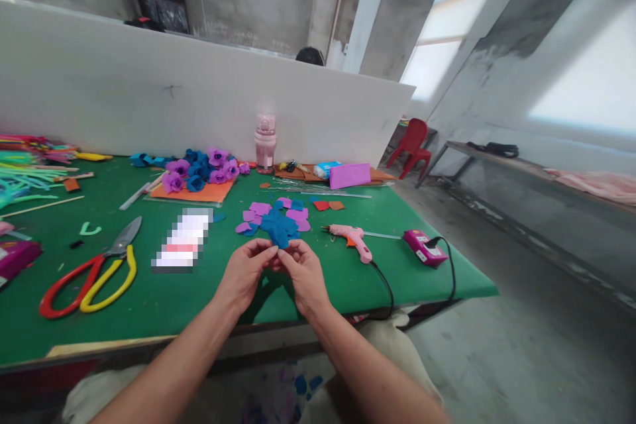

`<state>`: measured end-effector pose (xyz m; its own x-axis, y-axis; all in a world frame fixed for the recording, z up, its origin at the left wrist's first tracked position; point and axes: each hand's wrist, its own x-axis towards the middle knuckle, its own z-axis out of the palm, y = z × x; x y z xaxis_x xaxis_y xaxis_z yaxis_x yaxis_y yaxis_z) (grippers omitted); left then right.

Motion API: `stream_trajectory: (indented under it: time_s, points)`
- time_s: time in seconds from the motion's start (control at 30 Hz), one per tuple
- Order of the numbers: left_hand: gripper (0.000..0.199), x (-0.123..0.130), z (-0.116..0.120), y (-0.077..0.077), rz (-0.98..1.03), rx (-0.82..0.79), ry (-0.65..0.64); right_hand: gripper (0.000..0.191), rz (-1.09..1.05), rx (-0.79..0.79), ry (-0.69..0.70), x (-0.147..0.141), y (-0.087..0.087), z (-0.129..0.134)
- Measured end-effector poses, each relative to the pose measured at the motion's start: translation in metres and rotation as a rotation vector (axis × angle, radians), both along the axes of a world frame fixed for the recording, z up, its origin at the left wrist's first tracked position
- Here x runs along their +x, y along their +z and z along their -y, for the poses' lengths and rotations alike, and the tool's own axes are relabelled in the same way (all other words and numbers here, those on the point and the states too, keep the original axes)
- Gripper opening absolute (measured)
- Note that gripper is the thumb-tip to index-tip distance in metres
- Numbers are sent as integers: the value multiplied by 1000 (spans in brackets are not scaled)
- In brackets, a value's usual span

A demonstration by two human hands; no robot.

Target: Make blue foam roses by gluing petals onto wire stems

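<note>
Both hands meet just above the front of the green table. Thumbs and fingertips of my left hand (248, 267) and my right hand (304, 269) pinch the lower edge of a blue crepe paper piece (279, 236) between them. Behind it lies a loose pile of blue and purple paper petals (258, 209), partly covered by the held piece. To the right rests a pink glue gun (352, 239) with a glue stick in its back. Large scissors (99, 271) with one red and one yellow handle lie at the left, blades apart.
Finished blue and purple paper flowers (197, 171) sit on orange paper at the back. A pink bottle (265, 146) stands against the white partition (209, 79). A purple power box (424, 248) with a black cord is near the right edge. Colourful pipe cleaners (30, 179) fill the left.
</note>
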<state>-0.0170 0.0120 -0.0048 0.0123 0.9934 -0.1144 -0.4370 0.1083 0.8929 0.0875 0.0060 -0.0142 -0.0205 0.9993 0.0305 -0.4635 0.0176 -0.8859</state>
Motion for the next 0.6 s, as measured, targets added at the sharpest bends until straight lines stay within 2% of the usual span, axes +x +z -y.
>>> stream_trajectory:
  time_s: [0.23, 0.4, 0.6]
  points:
    - [23, 0, 0, 1, -31, 21, 37, 20, -29, -23, 12, 1, 0, -1]
    - [24, -1, -1, 1, -143, 61, 103, 21, -9, -81, -33, 9, 1, -5]
    - [25, -2, -2, 0, -180, 72, 92, 24, -13, -110, 0, 10, 1, -8]
